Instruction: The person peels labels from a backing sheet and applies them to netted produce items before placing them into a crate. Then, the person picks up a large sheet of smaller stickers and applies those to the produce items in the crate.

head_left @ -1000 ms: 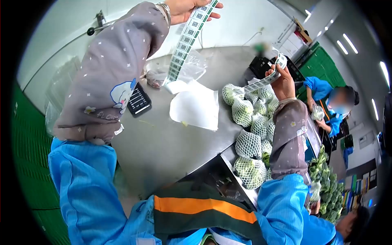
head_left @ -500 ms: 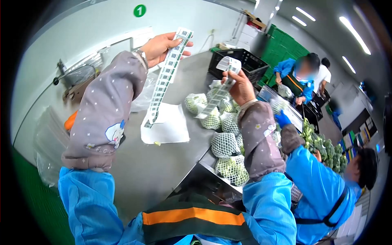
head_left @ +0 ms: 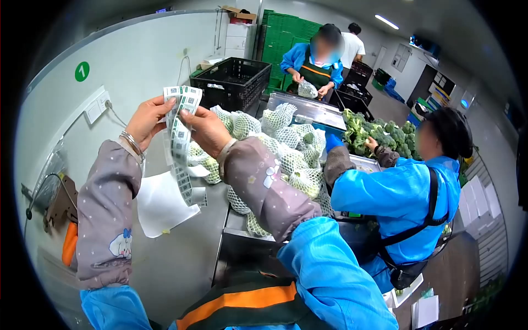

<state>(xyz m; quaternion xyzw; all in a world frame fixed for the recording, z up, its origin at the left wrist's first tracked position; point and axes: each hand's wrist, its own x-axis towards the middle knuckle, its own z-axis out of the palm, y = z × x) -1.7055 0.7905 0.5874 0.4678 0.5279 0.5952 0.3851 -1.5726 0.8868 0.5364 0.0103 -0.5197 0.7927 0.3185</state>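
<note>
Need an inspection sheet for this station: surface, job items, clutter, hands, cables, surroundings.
Surface: grey metal table; netted vegetables bunched toward the right.
Job items: printed label strips, lower ends in front of a white sheet in this view.
Clutter: white sheet on the table; black crate beyond the vegetables.
Hands: left hand and right hand close together, both pinching label strips.
Cables: pale cable at wall socket.
Surroundings: broccoli heap; nearby person in blue, others farther back.
</note>
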